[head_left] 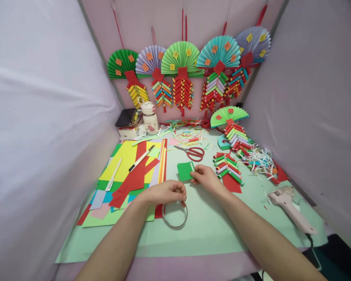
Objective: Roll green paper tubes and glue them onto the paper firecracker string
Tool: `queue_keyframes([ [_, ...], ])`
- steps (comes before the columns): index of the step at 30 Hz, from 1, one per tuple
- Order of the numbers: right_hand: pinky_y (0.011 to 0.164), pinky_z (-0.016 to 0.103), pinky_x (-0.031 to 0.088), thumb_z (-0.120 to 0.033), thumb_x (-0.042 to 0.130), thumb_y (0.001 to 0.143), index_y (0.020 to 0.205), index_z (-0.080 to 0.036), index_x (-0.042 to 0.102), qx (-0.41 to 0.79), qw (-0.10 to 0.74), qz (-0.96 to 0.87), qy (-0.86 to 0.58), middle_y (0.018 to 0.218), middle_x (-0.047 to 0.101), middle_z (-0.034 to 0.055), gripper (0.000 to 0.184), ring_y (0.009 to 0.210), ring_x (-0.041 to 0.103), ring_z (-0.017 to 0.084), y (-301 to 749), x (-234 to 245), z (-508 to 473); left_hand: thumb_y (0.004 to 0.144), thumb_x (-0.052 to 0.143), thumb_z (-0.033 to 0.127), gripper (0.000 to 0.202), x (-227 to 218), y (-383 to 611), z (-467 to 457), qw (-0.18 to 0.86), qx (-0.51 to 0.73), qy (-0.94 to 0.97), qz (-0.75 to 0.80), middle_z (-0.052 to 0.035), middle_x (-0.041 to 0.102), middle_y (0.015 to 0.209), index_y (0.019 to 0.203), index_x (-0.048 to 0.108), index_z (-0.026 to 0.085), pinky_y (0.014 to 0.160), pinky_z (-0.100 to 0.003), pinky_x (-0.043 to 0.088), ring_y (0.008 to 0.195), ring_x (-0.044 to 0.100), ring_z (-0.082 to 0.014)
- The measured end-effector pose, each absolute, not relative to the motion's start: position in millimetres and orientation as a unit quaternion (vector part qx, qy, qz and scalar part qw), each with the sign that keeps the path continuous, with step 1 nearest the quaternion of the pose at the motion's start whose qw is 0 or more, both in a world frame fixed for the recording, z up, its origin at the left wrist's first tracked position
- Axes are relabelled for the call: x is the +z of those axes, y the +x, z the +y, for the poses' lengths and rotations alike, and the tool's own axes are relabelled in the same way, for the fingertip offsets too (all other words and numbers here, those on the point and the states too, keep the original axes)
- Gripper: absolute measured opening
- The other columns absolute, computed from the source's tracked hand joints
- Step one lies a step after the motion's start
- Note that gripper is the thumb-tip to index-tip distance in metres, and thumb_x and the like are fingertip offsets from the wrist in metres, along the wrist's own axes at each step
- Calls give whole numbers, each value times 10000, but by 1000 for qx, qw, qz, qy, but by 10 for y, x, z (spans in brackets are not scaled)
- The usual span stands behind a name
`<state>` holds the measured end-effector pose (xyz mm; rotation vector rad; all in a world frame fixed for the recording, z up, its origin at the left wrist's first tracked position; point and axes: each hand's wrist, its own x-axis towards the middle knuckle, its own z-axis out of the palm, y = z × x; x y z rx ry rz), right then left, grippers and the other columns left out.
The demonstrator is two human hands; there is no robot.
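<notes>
Right hand pinched on the right edge of a green paper square, thumb and fingertips closed on it. Square lies flat or nearly flat on the surface, just left of that hand and just beyond the left hand. It's small and roughly square, so no real long axis, with a pale strip down the gripped edge. Left hand is curled with fingertips bunched together, touching the far rim of a tape ring. Can't tell if it's gripping the ring, holding a tape end or just resting there. Hands sit close but don't touch. The square is in the gap above them and the ring lies flat on the near side, under the left fingertips. Right hand owns the square; left hand is nearer the ring. Everything sits on a pale green mat. Left of the hands: a fanned stack of coloured sheets with a ruler and a craft knife on top. Beyond the square: red scissors. Right: bundles of rolled paper tubes, shredded scraps and a glue gun near the edge. Back wall: a row of hanging paper fans, with a teapot below them on the left.
</notes>
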<state>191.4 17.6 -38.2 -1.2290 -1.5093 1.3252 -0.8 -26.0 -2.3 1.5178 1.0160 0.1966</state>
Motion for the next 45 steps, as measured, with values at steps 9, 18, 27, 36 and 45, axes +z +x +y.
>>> queue_keyframes([
  [9,760,298,526,-362,559,776,1069,-186,589,494,433,-606,-448,1033,661,68,344,792,662,149,1651,-379,549,761,592,360,189,15,-31,-259,615,96,646,442,-4,662,749,817,583,180,504,-214,295,535,441,-81],
  [18,1049,415,336,-186,570,831,1047,-183,660,252,300,-814,-429,1205,612,107,234,1201,482,230,1945,-426,187,766,595,385,207,-6,-46,-257,625,107,644,429,-5,670,752,818,582,185,527,-216,314,573,491,-94],
  [27,915,384,400,-241,523,909,1012,-233,699,108,149,-910,-371,1104,666,69,204,1038,546,222,2201,-309,-225,765,584,439,267,-47,-84,-204,623,158,594,484,-18,682,778,833,543,183,435,-233,202,451,287,-57],
  [36,907,365,364,-251,527,908,954,-260,696,216,206,-878,-374,1025,660,38,175,972,554,181,2282,-292,-325,740,578,412,259,-96,81,-220,602,177,568,532,-21,687,816,851,546,180,460,-226,222,475,334,-60],
  [45,793,306,376,-292,506,874,730,-211,615,327,278,-751,-502,808,622,12,198,874,542,169,2058,-319,-320,773,507,301,159,-111,211,-278,568,188,617,511,-21,690,829,871,550,184,522,-214,320,615,535,-106],
])
